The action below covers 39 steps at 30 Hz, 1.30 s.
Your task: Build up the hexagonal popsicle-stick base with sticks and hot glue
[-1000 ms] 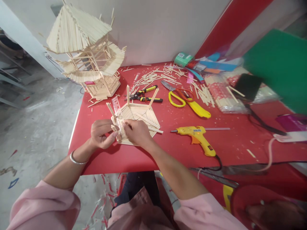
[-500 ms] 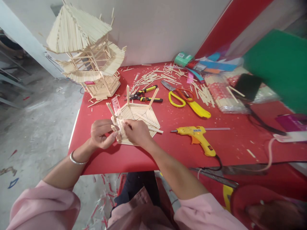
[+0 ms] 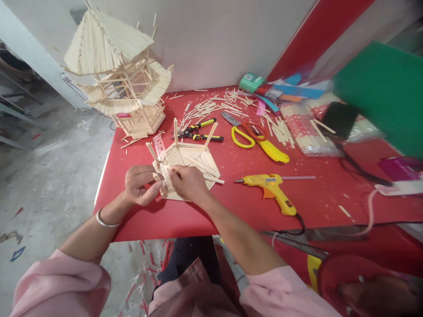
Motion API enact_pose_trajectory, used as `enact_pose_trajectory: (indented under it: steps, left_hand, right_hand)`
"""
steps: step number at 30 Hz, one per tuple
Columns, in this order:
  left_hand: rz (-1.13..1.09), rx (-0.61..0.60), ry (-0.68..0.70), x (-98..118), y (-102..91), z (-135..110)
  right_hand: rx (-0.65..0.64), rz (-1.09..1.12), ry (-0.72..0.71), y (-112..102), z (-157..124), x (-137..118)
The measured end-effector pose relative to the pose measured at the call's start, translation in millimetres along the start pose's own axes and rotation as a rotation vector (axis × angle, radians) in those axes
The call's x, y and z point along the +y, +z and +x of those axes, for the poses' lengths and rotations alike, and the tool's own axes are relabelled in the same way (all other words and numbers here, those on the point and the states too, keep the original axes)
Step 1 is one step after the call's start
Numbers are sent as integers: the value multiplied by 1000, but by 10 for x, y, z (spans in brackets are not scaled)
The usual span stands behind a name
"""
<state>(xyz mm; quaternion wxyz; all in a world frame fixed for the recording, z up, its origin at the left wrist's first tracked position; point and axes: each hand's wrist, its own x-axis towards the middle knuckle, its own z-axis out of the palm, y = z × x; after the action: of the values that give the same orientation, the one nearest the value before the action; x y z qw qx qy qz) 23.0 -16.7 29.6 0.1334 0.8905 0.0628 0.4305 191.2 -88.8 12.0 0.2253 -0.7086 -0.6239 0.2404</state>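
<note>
A flat hexagonal base of pale wooden sticks (image 3: 191, 159), with a few upright posts, lies on the red table (image 3: 231, 207). My left hand (image 3: 140, 185) is closed, pinching short sticks at the base's near-left corner. My right hand (image 3: 189, 181) rests on the base's near edge, fingers pinched on the same small stick assembly. A small clear ruler with pink marks (image 3: 160, 145) stands just behind my fingers.
A finished stick pagoda model (image 3: 120, 75) stands at the table's back left. Pliers (image 3: 197, 131), yellow scissors (image 3: 254, 138), a yellow glue gun (image 3: 272, 189) with its cord, loose sticks (image 3: 214, 105), stick packets (image 3: 307, 127) and a green board (image 3: 386, 88) lie around.
</note>
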Motion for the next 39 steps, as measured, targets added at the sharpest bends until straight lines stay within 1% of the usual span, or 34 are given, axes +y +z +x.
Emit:
enact_pose_trajectory:
  steps: [7, 14, 18, 39]
  left_hand:
    - [-48, 4, 17, 7, 0, 22]
    - [-19, -9, 6, 6, 1, 11]
    - [-29, 14, 8, 7, 5, 7]
    - [-44, 19, 22, 0, 7, 10]
  right_hand:
    - [10, 1, -1, 11, 2, 7]
    - [7, 1, -1, 21, 8, 13]
    - [13, 2, -4, 23, 7, 13]
    - [4, 3, -3, 14, 7, 5]
